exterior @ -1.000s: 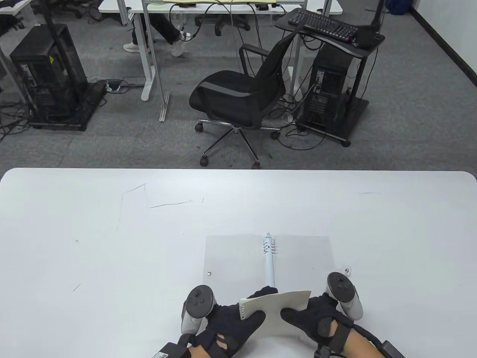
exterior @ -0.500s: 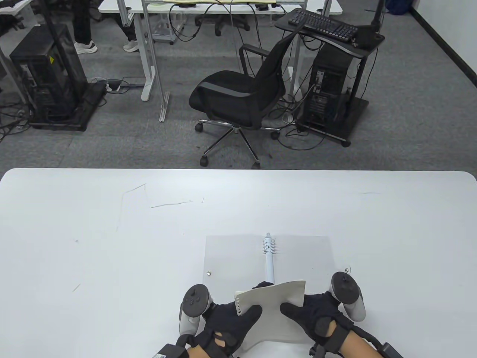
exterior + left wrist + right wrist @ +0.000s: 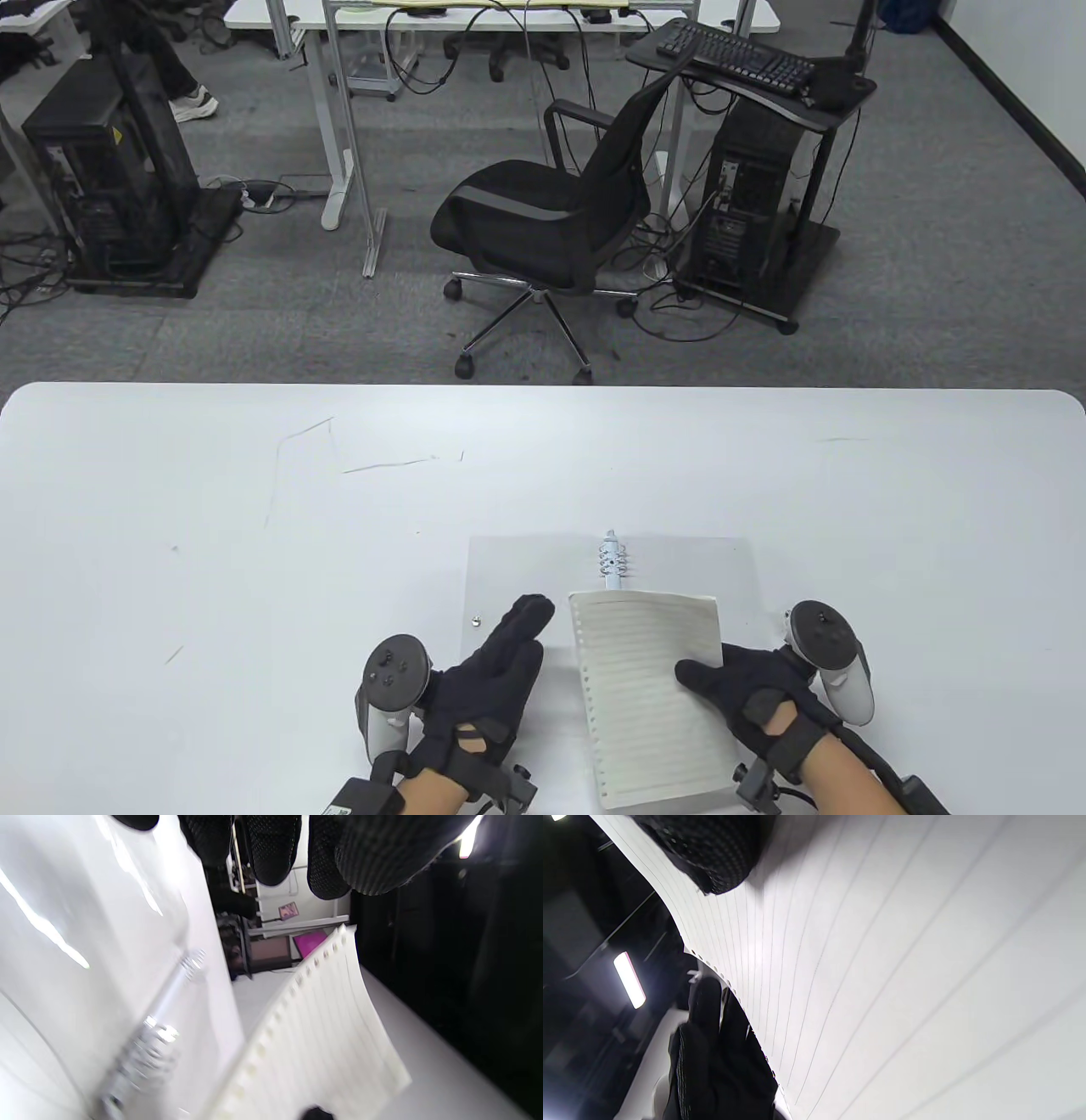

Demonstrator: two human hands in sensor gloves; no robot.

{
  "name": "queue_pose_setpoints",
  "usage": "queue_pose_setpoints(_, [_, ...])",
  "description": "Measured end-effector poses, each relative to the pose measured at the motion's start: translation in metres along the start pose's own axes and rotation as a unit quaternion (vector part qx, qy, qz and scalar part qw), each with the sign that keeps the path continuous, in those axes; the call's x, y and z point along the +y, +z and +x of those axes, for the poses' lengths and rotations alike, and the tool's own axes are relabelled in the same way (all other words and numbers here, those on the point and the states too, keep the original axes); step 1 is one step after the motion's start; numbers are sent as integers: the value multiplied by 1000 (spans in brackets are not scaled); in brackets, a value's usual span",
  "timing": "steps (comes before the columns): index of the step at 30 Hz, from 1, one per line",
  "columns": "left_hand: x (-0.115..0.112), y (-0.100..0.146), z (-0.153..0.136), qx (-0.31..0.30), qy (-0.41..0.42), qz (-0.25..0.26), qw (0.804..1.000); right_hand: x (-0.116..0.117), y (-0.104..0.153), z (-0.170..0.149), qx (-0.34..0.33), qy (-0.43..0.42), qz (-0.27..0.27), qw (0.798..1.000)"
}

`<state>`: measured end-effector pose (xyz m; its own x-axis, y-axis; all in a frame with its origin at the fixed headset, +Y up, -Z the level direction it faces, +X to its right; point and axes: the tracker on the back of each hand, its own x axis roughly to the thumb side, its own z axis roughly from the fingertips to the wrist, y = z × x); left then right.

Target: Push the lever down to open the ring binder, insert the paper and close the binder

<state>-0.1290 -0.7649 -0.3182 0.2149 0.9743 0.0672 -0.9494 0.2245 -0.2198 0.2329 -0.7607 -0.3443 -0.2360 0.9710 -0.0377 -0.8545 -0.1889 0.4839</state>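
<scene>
The ring binder (image 3: 509, 577) lies open and flat, its translucent grey covers spread on the white table. Its metal ring mechanism (image 3: 612, 564) runs down the middle, blurred in the left wrist view (image 3: 157, 1035). A lined sheet of paper (image 3: 653, 696) with punched holes along its left edge hangs over the right cover and the near part of the spine. My right hand (image 3: 713, 679) pinches the sheet's right edge, thumb (image 3: 712, 853) on top of the paper (image 3: 903, 984). My left hand (image 3: 517, 637) is over the left cover, fingers straight, holding nothing; its fingers (image 3: 271, 853) hang clear of the paper (image 3: 322, 1043).
Small metal snaps sit on the covers' outer edges, one on the left (image 3: 476, 621). Beyond the table's far edge (image 3: 543, 386) stand a black office chair (image 3: 551, 221) and computer towers on the floor.
My left hand has let go of the paper and moved left and forward over the left cover. The sheet, earlier curled between both hands, now hangs flatter over the right cover in my right hand.
</scene>
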Motion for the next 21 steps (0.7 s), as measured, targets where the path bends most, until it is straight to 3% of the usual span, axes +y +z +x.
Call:
queue_pose_setpoints(3, [0, -5, -6, 97, -158, -33, 982, -17, 5, -8, 41, -9, -26, 999])
queue_pose_setpoints(6, [-5, -11, -16, 170, -296, -95, 935, -32, 9, -15, 74, -19, -52, 996])
queue_pose_setpoints(8, [-8, -14, -20, 199, -331, -108, 916, -40, 12, -19, 90, -20, -64, 994])
queue_pose_setpoints(12, [-14, -17, -30, 222, -350, -125, 901, -49, 15, -26, 114, -20, -83, 990])
queue_pose_setpoints(17, [-22, -21, -41, 267, -384, -174, 867, -51, 16, -32, 136, -21, -90, 986])
queue_pose_setpoints(21, [-23, -22, -41, 267, -399, -181, 858, -49, 14, -35, 151, -28, -88, 984])
